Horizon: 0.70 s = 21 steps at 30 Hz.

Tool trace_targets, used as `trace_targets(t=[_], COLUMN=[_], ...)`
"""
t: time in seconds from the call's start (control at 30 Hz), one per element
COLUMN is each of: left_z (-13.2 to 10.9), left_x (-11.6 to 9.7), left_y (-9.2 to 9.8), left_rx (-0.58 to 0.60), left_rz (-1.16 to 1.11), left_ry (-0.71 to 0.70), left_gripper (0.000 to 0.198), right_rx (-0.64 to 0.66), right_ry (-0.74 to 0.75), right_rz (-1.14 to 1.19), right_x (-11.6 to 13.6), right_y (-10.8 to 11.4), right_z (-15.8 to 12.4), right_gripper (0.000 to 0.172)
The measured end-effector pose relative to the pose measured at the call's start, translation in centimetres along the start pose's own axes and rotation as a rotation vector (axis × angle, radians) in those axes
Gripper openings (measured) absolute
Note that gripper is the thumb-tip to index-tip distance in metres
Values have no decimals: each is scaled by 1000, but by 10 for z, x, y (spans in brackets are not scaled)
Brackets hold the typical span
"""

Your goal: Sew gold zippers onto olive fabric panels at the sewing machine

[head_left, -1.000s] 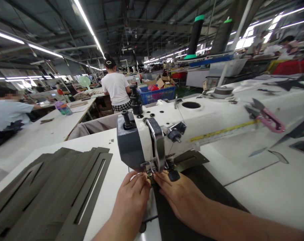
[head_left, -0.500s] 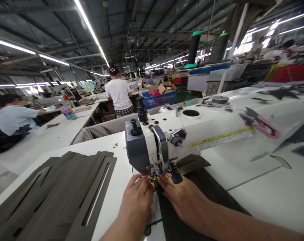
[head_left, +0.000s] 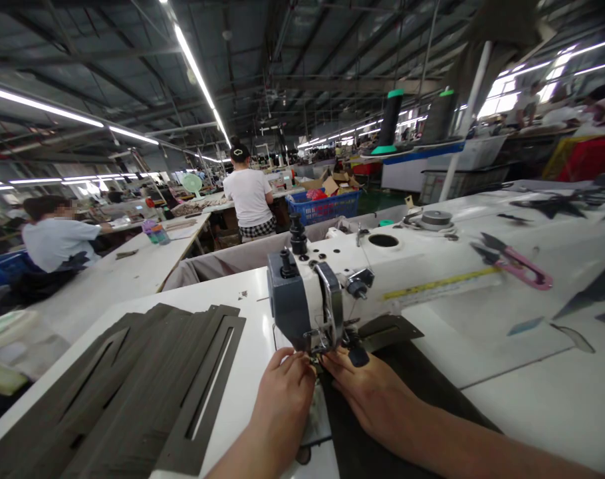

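Note:
A white sewing machine [head_left: 427, 266] with a dark grey head stands in front of me. My left hand [head_left: 285, 396] is closed, its fingertips pinched just left of the presser foot [head_left: 322, 340], where they appear to grip the edge of the work. Right of the foot, my right hand [head_left: 369, 392] presses a dark olive fabric piece [head_left: 355, 442], fingers held together and tips close to the needle. That fabric runs under my right wrist and back beneath the machine arm. The fingertips and the exact edge they hold are partly hidden by the machine head.
Flat dark panels with slots [head_left: 147, 386] lie stacked on the left of the white table. Pink-handled thread snips [head_left: 524, 266] rest on the machine arm, near a yellow tape measure [head_left: 439, 283]. A blue crate [head_left: 327, 207], thread cones [head_left: 389, 123] and co-workers are beyond.
The whole view has shifted, so the machine and panels appear slightly further right. Both hands stay beside the presser foot, with little visible movement relative to it.

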<state>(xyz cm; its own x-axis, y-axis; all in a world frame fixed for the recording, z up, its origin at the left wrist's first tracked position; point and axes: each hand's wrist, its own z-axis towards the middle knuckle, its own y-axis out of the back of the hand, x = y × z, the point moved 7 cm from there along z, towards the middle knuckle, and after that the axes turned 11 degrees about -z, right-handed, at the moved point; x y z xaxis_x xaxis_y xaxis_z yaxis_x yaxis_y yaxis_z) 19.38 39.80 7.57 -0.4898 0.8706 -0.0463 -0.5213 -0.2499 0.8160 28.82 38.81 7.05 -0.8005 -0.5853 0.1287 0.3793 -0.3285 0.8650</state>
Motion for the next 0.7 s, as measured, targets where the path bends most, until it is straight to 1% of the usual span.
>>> trace_targets(t=[0.1, 0.2, 0.3, 0.53, 0.7], left_z=[0, 0, -1, -1, 0], left_x=[-1, -1, -1, -1, -1], left_y=[1, 3, 4, -1, -2], left_rx=[-4, -9, -10, 32, 59], left_rz=[9, -10, -31, 3, -6], left_ry=[-8, -14, -9, 8, 13], left_gripper=[17, 19, 19, 18, 15], right_rx=[-43, -70, -43, 1, 26], right_ry=[-11, -55, -68, -27, -18], right_rz=[29, 27, 0, -50, -59], right_x=[-1, -5, -7, -10, -8], right_y=[5, 7, 4, -3, -6], right_z=[2, 5, 7, 5, 4], right_gripper=[29, 28, 27, 31, 29])
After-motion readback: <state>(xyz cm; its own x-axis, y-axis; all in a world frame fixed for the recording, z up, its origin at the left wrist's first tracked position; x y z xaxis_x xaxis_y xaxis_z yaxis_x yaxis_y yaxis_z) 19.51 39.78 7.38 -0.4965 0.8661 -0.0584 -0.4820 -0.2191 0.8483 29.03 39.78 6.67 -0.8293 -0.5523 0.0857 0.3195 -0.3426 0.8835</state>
